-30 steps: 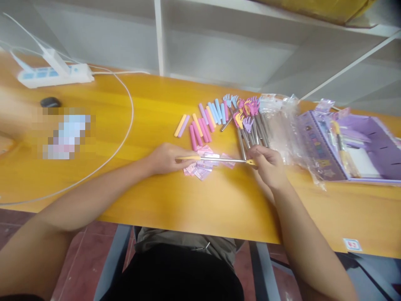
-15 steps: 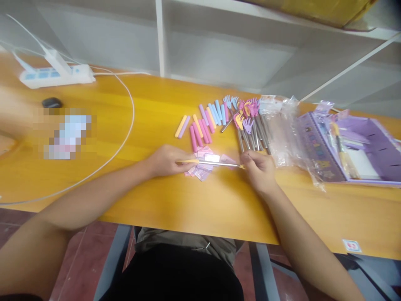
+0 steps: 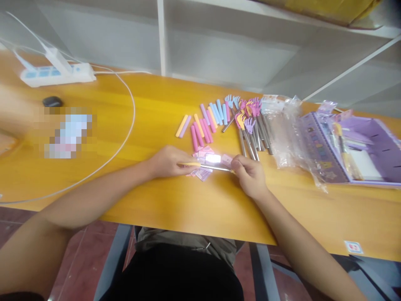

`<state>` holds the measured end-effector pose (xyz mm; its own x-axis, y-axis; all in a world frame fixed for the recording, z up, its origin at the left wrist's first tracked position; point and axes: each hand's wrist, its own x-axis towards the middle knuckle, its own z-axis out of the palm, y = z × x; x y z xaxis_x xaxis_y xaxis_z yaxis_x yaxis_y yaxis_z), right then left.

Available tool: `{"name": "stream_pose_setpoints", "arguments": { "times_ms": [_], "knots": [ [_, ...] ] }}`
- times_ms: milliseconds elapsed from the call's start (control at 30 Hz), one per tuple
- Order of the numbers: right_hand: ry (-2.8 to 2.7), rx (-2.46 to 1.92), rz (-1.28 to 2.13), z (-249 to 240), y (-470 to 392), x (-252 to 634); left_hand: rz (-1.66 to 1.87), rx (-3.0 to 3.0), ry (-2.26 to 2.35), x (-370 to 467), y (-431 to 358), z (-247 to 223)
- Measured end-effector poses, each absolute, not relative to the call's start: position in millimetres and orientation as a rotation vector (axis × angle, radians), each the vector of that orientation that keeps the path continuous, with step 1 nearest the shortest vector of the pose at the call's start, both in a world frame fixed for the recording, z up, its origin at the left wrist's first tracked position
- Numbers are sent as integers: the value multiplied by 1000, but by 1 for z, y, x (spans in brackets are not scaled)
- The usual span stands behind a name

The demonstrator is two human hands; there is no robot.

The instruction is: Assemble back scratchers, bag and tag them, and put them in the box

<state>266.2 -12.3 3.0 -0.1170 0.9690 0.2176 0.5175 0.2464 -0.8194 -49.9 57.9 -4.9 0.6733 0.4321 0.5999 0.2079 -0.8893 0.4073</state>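
Note:
Both my hands hold a back scratcher (image 3: 216,167) level above the desk. My left hand (image 3: 167,162) is closed around its yellow-orange handle. At the other end, my right hand (image 3: 251,174) pinches the tip of the metal rod, where a bit of yellow shows; the rest of that end is hidden by the fingers. Beneath the rod lies a small pile of pink and purple printed cards (image 3: 203,173), partly covered. Loose handle sleeves (image 3: 200,129) in pink, blue, purple and yellow lie beyond it. To their right sit several back scratcher heads on metal rods (image 3: 250,125).
Clear plastic bags (image 3: 283,138) lie right of the rods, against a purple box (image 3: 328,159) with packaged items inside. A white power strip (image 3: 58,74), its cable (image 3: 133,104) and a small black object (image 3: 52,101) are at left. Shelf compartments (image 3: 219,42) rise behind the desk.
My right hand has moved left toward my left hand, so less of the metal rod shows between them. My left hand has stayed almost in place.

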Motion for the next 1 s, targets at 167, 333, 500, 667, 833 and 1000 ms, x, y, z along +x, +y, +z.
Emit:
{"name": "stream_pose_setpoints", "arguments": {
  "times_ms": [167, 333, 500, 667, 833, 1000],
  "knots": [
    [-1736, -1373, 720, 5, -19, 257, 1044, 2613, 476, -49, 55, -5],
    [-1793, -1344, 731, 4, -18, 252, 1165, 2619, 443, -46, 51, -9],
    [-1820, -1313, 695, 2, -18, 247, 1186, 2570, 505, -42, 47, -12],
    [-1869, -1248, 661, 16, -16, 246, 1075, 2532, 525, -46, 50, -3],
    [-2055, -1081, 501, 26, -6, 259, 1063, 2699, 706, -58, 66, 6],
    [-2253, -1102, 266, 15, -3, 276, 985, 2940, 803, -59, 72, 11]
  ]
}}
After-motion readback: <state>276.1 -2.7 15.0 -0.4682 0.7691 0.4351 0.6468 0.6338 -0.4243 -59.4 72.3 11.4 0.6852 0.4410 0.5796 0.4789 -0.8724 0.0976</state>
